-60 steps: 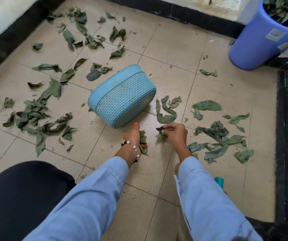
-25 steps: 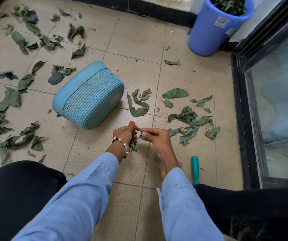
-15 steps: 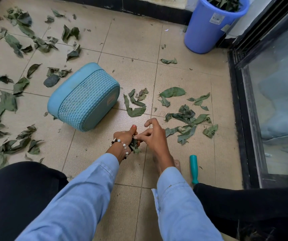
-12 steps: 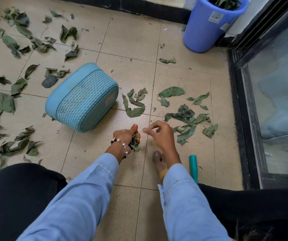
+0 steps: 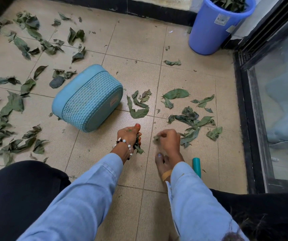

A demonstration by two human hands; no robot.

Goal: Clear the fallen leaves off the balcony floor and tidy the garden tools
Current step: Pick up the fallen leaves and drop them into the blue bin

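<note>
Dry green leaves lie scattered over the tiled balcony floor, with one heap (image 5: 192, 119) just right of my hands and a larger spread (image 5: 9, 108) at the left. My left hand (image 5: 129, 136) grips a bunch of leaves (image 5: 137, 146) low over the floor. Beside it, my right hand (image 5: 169, 140) is blurred, its fingers curled and pinching a small leaf scrap (image 5: 156, 137) next to the right heap. A teal tool handle (image 5: 197, 166) lies on the floor by my right sleeve, mostly hidden.
A light blue woven basket (image 5: 87, 100) lies on its side just ahead of my left hand. A blue bucket (image 5: 213, 30) holding leaves stands in the far right corner. A dark sliding-door frame (image 5: 244, 119) borders the right. My bare foot (image 5: 162, 164) rests under the right wrist.
My right hand passed its leaf into the bunch in my left hand, then moved right toward the heap and picked up a scrap. The view shifted right.
</note>
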